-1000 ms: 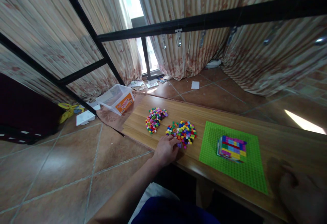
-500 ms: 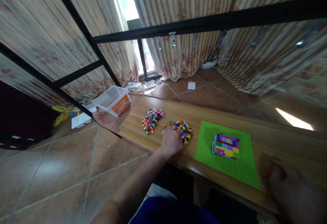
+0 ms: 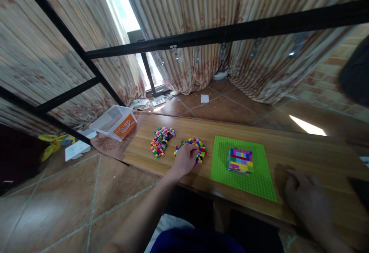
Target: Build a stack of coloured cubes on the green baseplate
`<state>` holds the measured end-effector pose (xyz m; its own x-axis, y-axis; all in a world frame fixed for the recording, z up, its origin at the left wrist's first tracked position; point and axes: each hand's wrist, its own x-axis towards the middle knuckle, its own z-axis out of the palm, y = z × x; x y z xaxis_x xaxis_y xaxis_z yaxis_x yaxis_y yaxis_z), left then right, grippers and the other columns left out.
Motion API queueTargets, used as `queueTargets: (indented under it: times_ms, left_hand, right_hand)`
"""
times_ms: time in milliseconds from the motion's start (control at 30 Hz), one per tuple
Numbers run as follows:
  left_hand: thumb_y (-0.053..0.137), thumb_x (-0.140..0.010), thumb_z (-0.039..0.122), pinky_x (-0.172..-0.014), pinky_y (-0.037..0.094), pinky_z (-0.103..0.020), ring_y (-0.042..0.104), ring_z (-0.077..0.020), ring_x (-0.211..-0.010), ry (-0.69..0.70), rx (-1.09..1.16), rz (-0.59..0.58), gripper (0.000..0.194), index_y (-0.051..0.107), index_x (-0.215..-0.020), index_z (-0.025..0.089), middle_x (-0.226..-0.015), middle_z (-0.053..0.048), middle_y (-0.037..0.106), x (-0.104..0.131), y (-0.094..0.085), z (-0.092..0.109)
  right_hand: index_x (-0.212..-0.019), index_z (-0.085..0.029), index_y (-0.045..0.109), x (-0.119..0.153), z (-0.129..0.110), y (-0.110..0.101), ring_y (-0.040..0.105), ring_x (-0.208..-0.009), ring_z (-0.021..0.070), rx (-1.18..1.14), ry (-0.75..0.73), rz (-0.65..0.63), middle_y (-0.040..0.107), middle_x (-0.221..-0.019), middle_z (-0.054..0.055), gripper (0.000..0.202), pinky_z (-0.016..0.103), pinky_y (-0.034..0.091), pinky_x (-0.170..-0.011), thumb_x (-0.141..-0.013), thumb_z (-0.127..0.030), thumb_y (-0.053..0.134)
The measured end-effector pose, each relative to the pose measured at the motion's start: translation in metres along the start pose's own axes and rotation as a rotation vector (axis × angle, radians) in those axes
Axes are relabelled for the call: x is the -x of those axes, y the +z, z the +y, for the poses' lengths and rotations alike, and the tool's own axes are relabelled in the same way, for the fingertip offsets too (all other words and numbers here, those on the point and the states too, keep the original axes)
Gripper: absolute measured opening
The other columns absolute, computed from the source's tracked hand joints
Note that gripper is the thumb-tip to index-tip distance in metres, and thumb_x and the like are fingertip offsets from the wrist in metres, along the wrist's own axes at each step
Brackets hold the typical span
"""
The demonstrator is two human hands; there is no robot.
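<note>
My left hand (image 3: 185, 160) is over the right-hand pile of small toy bricks (image 3: 202, 145), its thumb and fingertips drawn together in a pinch. Whatever may be between the fingertips is too small to make out. To the right lies a green baseplate (image 3: 221, 168) bearing a block built of multicoloured bricks (image 3: 240, 160), with purple, blue, red and yellow on top. Beyond the plate's right edge, my right hand (image 3: 307, 195) rests on the wooden table (image 3: 311, 149) with its fingers curled in and no brick showing in it.
A second pile of loose bricks (image 3: 160, 141) lies farther left on the table. Past the table's left end stands a clear plastic bin (image 3: 115, 120) with an orange label. A black metal rail (image 3: 201, 35) crosses in front of the curtains. A dark object (image 3: 356, 70) shows at the right edge.
The view has turned to the right, so everything sits farther left. My left hand stays at the right-hand pile, its fingertips lifted slightly. My right hand still rests beside the plate.
</note>
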<state>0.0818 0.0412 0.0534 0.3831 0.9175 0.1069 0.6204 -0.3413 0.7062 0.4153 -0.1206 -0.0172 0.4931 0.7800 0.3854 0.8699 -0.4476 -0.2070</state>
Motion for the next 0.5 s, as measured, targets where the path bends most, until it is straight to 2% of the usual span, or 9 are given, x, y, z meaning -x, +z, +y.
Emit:
queueTargets:
  times_ms: [100,200,333,500]
  left_hand:
    - [0.054,-0.088,0.026,-0.06,0.049,-0.023,0.063,-0.0145,-0.066,-0.154,0.449,-0.051,0.02,0.072,-0.089,0.017,-0.07,-0.001,0.068,0.0,0.004,0.011]
    - [0.062,-0.081,0.027,-0.063,0.052,-0.023,0.065,-0.0136,-0.068,-0.22,0.708,-0.065,0.017,0.073,-0.088,0.015,-0.075,-0.002,0.071,-0.001,0.008,0.026]
    - [0.065,-0.075,0.022,-0.072,0.055,-0.025,0.066,-0.0128,-0.07,-0.222,0.822,-0.08,0.014,0.073,-0.084,0.016,-0.078,-0.002,0.072,-0.004,0.018,0.042]
    - [0.063,-0.075,0.021,-0.07,0.055,-0.025,0.065,-0.0121,-0.068,-0.176,0.782,-0.083,0.017,0.073,-0.087,0.016,-0.079,-0.002,0.072,-0.01,0.033,0.054]
  right_hand:
    - [-0.11,-0.014,0.067,0.0,-0.007,-0.005,0.06,-0.077,0.0239,0.03,0.01,-0.007,0.065,-0.103,0.015,0.038,0.036,0.042,-0.063,-0.094,-0.03,0.036]
    - [-0.11,-0.014,0.067,-0.001,-0.009,-0.004,0.059,-0.076,0.0219,0.025,0.023,0.0,0.065,-0.101,0.013,0.036,0.033,0.041,-0.061,-0.093,-0.028,0.037]
    - [-0.109,-0.016,0.067,0.0,-0.008,0.0,0.059,-0.075,0.0196,0.034,0.039,0.024,0.065,-0.103,0.011,0.034,0.03,0.04,-0.06,-0.092,-0.028,0.04]
    - [-0.109,-0.015,0.067,-0.001,-0.009,-0.001,0.06,-0.077,0.0193,0.027,0.027,0.011,0.065,-0.103,0.01,0.033,0.031,0.043,-0.062,-0.092,-0.026,0.041]
